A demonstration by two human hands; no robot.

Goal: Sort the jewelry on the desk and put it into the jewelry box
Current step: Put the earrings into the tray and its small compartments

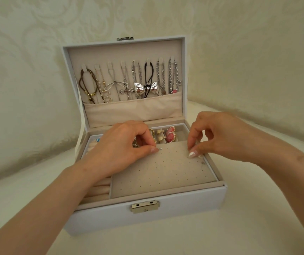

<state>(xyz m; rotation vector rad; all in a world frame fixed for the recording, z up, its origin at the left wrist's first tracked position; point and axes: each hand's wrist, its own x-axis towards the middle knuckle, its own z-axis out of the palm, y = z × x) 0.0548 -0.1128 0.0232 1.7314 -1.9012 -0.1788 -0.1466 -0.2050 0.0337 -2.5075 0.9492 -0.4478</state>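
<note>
stud: tiny silver stud (160,148), sitting at the far left corner of the pad (162,173), right at the left hand's fingertips

left hand: left hand (121,146) is curled, thumb and forefinger pinching the stud against the pad

right hand: right hand (219,138) is curled too, thumb and forefinger nipping the pad's far right edge. Can't tell if anything tiny is in there as well

step in hand: looks to me like seating the stud in one of the pad's holes

how to do it well: I'd aim the post straight down into a hole, not at a slant. Keep the pad pinned with the right hand so it doesn't lift or slide, and push gently, since a thing this small will ping away if it slips

pad look: beige, soft-looking, rows of little holes, nearly all unfilled. There's one silver dot (203,162) near its right edge

box: white box (175,210) on a pale surface (239,227), open, with a metal latch (145,206) on the near wall

around the pad: ring rolls (99,188) to the left, pink piece (170,136) in a far compartment

lid: lid (121,52) is upright, with necklaces (129,83) hanging in a row, their ends tucked in a pocket
</note>
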